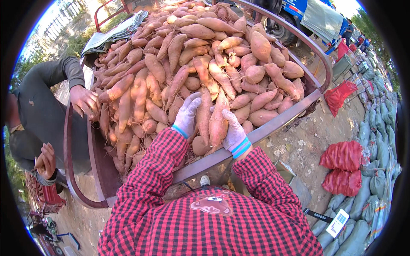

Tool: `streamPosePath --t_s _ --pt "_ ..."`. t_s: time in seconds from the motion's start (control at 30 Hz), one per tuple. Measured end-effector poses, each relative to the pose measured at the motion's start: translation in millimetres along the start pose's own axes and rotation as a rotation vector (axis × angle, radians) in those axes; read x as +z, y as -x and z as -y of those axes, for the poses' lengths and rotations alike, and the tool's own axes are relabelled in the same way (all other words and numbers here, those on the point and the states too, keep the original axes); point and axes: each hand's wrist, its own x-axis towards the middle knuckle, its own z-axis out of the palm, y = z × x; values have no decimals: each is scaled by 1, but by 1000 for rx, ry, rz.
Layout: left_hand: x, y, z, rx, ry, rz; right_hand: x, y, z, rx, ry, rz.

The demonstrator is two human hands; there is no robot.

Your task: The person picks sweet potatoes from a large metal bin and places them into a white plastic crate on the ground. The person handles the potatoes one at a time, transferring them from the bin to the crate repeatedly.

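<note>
My right hand (236, 134), in a pale work glove with a blue cuff, grips a plump reddish sweet potato (219, 120); its thumb lies along the near side. Directly left of this root is a longer, narrower sweet potato (203, 116). Against that one's left side is my left hand (186, 116), gloved alike, with fingers pointing away from me; whether it grips the root is not clear. Both hands are over the near edge of a big heap of sweet potatoes (195, 31) with soil and fine roots, filling a metal-sided cargo bed (205, 164).
A co-worker's hand (85, 100) touches the heap's left edge. Curved metal rails (68, 153) rise at the bed's corners. On the ground at right are filled red mesh sacks (341, 155) and rows of green sacks (358, 204). A blue truck (296, 9) stands behind.
</note>
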Motion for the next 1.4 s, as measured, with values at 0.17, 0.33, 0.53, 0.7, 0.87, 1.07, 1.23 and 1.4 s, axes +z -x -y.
streamPosePath --t_s 0.17,0.33,0.53,0.7,0.87,1.07,1.23,1.4 --pt "-1 -20 -2 108 -531 -148 -2 -9 -11 -89 322 8" --pt "-8 -18 8 223 -544 -323 -1 -20 -15 -133 753 29" --pt "-25 -26 24 334 -488 -327 -11 -26 -19 -164 1024 76" --pt "-37 -41 38 413 -473 -451 -20 -32 -19 -221 1122 124" --pt "-57 -60 54 496 -267 -600 -19 -28 -25 -122 793 53" --pt "-18 -61 36 363 -378 -520 -53 -29 0 9 641 138" --pt "-24 -40 9 222 -353 -602 -44 -37 -18 140 606 238" --pt "-25 -18 -17 217 -589 -570 -25 -45 -29 191 371 371"
